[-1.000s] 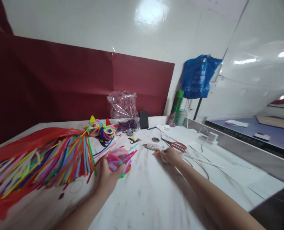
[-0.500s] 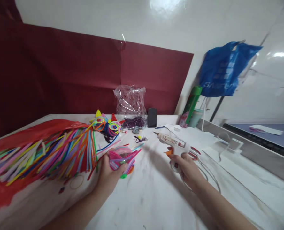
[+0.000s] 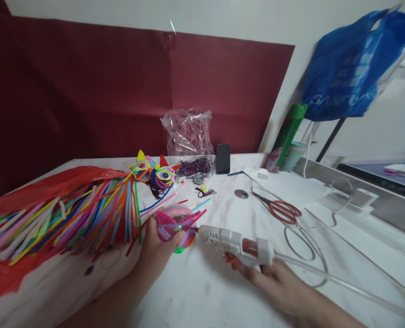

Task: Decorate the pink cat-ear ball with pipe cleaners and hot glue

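Observation:
My left hand [image 3: 157, 255] is closed around a round craft ball [image 3: 177, 217] wrapped in pink and multicoloured pipe cleaners, with two pink ear-like points. In my right hand [image 3: 267, 278] is a white hot glue gun [image 3: 223, 237], lying nearly level. Its nozzle points left and meets the right side of the ball; whether it touches is too blurred to tell. A clear glue stick [image 3: 339, 279] sticks out of the gun's back end. Beyond the left hand rest two finished-looking craft balls, one with yellow [image 3: 142, 169] and one with red [image 3: 164, 175] ear points.
Many loose pipe cleaners [image 3: 96, 214] lie on red plastic [image 3: 72, 176] at left. Red-handled scissors [image 3: 280, 209] and a looped cable [image 3: 299, 253] are on the right. A phone [image 3: 223, 159] leans at the back beside a clear bag [image 3: 190, 132]; a green can [image 3: 289, 132] stands further right.
My right hand has brought the glue gun left and down to the ball, turning it level. The left hand keeps its hold. The view has shifted slightly.

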